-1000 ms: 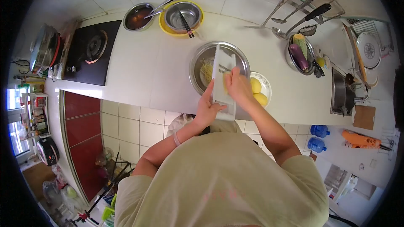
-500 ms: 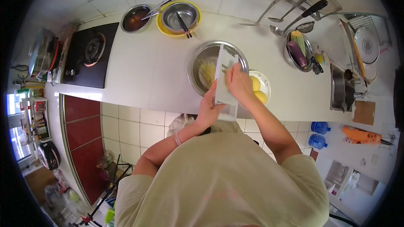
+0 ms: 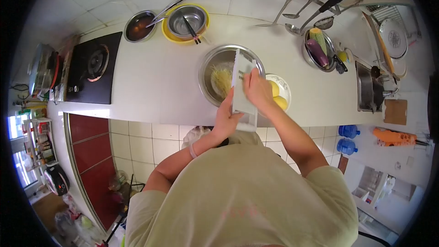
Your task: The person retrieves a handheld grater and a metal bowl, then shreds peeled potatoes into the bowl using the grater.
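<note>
A white grater (image 3: 243, 64) leans across a steel bowl (image 3: 204, 67), its lower end past the counter's front edge. My left hand (image 3: 226, 118) grips the lower part of it, thumb across. Pressed to the grater's face is my right hand (image 3: 259, 92), fingers curled and slightly blurred; whatever lies under them is hidden. Pale yellow shreds (image 3: 221, 80) are heaped inside the bowl. Just right of the bowl, partly behind my right hand, a patterned plate (image 3: 287, 90) carries peeled yellow potatoes (image 3: 280, 103).
At the back stand a pan of brown liquid (image 3: 139, 26) and a steel bowl (image 3: 186, 17) in a yellow basin (image 3: 167, 34), with chopsticks (image 3: 191, 31) on top. A stove (image 3: 93, 66) is left. Rightward are a bowl with an eggplant (image 3: 316, 52), hanging ladles (image 3: 297, 0) and the sink (image 3: 366, 87).
The whole view has shifted a little, so the counter items appear slightly further left. Both hands keep their places on the grater, the right one perhaps a touch lower.
</note>
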Tool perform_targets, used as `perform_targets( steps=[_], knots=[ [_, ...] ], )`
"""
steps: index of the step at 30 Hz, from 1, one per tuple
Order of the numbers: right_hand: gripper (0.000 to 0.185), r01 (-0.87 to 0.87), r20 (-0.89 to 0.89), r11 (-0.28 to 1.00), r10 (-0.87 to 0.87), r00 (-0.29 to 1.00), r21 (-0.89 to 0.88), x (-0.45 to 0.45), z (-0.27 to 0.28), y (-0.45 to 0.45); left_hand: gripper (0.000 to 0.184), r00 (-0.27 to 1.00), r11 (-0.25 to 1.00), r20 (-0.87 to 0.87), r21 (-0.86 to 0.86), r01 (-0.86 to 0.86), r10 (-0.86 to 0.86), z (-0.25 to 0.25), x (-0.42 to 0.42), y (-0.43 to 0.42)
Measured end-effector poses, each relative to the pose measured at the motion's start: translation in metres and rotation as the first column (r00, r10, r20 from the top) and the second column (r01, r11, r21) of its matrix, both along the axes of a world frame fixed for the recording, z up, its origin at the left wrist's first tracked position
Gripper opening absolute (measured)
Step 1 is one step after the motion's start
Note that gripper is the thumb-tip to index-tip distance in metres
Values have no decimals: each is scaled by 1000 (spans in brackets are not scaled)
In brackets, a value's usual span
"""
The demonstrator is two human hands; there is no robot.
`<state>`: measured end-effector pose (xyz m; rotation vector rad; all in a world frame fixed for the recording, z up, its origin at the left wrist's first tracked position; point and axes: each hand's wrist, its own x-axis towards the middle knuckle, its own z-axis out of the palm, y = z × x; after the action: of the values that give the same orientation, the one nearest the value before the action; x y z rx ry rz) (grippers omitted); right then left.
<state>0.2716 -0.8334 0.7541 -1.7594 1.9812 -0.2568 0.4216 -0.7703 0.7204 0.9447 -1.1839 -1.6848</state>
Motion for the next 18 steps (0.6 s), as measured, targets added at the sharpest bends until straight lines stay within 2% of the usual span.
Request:
perform_targets(
  steps=[2, 3, 5, 6, 7, 9, 10, 12, 13, 15, 17, 18],
  knots=[
    [36, 102, -49, 988, -108, 993, -120, -10, -14, -33, 83, 999, 999, 34, -16, 29, -29, -4, -3, 1],
    [36, 110, -47, 987, -116, 992, -116, -19, -26, -47, 84, 997, 998, 66, -35, 52, -50, -5, -5, 3],
    [37, 317, -58, 931, -332, 942, -179, -40, -46, -71, 84, 996, 997, 59, -31, 69, -67, -6, -5, 9],
    [37, 321, -55, 930, -335, 940, -180, -38, -39, -67, 84, 996, 997, 53, -21, 79, -78, -6, -4, 11],
    [37, 252, -40, 959, -259, 965, -126, -31, -23, -55, 84, 996, 997, 53, -21, 79, -78, -1, -3, 8],
    [34, 113, -32, 990, -116, 993, -84, -17, -13, -25, 83, 995, 993, -90, 111, 48, -38, 7, -2, -4],
    [34, 105, -36, 991, -109, 993, -85, -9, -7, -12, 83, 995, 993, -94, 110, 42, -31, 3, -3, -6],
    [32, -15, -51, 999, 17, 999, 45, 2, 5, 6, 83, 997, 995, -64, 95, -24, 30, -5, -5, -5],
    [31, -5, -28, 1000, 4, 1000, -30, 0, -5, 6, 83, 998, 995, -64, 102, -22, 29, -4, -6, -3],
    [32, 42, -49, 997, -45, 998, -66, -7, -13, -12, 84, 999, 1000, -37, 11, 12, -12, 1, -7, -1],
    [33, 89, -66, 989, -97, 993, -116, -22, -26, -44, 84, 999, 999, -26, 6, 48, -47, -5, -10, 5],
    [33, 209, -75, 967, -222, 972, -143, -36, -38, -61, 84, 997, 997, -16, 4, 80, -80, -8, -12, 8]
  ],
)
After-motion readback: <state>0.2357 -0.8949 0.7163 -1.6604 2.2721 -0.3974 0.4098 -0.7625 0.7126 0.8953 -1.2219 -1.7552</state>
